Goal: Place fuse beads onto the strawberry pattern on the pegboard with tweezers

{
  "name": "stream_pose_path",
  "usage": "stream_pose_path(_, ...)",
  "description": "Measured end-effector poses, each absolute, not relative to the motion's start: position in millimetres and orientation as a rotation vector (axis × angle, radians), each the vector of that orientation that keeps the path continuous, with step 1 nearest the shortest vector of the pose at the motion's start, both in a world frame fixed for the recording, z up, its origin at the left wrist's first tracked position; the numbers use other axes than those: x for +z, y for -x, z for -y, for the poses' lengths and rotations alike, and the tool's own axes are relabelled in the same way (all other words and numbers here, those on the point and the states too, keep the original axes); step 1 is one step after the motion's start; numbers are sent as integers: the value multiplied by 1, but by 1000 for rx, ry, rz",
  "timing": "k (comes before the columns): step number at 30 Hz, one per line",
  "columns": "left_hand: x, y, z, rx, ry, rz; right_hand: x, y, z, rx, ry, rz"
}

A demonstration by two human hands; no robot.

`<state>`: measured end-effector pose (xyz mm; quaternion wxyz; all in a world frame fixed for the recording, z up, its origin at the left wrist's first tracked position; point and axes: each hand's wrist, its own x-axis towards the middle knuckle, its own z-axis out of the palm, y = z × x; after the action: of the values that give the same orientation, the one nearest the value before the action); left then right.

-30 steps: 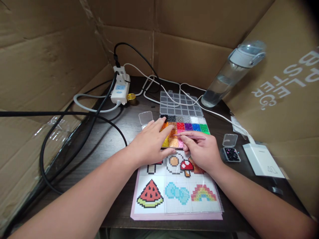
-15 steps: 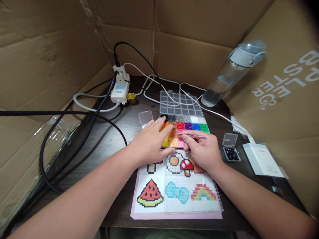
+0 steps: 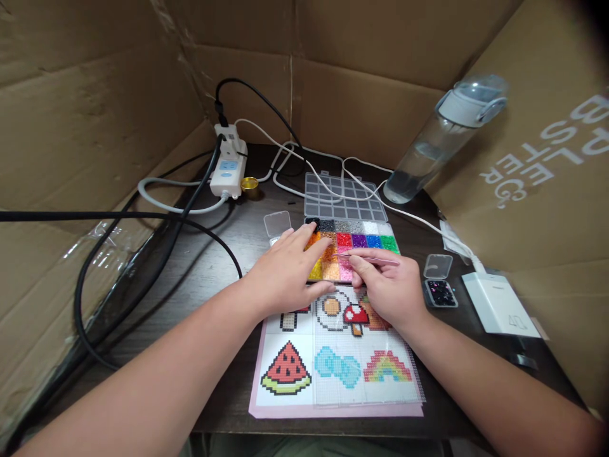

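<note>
A compartment box of coloured beads (image 3: 360, 241) lies with its clear lid (image 3: 345, 198) folded back. My left hand (image 3: 290, 270) rests over the left side of the box, fingers spread, with nothing in it. Pink tweezers (image 3: 375, 261) are pinched in my right hand (image 3: 387, 285); their tips are over the orange beads, and whether they hold a bead is too small to tell. Below the box lies a pattern sheet (image 3: 266, 349) with a watermelon, bow and rainbow. A clear pegboard (image 3: 340, 397) covers its right part, with a bead mushroom (image 3: 356, 314) on it.
A small open case of black beads (image 3: 441, 293) sits right of my right hand, beside a white charger (image 3: 498, 304). Behind stand a water bottle (image 3: 428, 149), a power strip (image 3: 229, 168) and a gold tin (image 3: 250, 185). Cables cross the left side; cardboard walls surround the table.
My right hand has shifted very slightly right with the tweezers, whose tips stay over the orange beads. My left hand keeps its place on the box.
</note>
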<state>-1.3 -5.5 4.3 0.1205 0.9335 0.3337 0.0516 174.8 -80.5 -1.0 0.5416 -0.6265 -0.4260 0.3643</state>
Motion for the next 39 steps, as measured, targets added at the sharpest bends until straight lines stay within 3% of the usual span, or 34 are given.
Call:
stream_pose_path(17, 4, 1, 5, 172, -2718, -971, 29, -192, 152, 577, 1502, 1250)
stream_pose_path(39, 6, -3, 5, 108, -2724, -972, -5, -198, 184, 885, 1580, 1138)
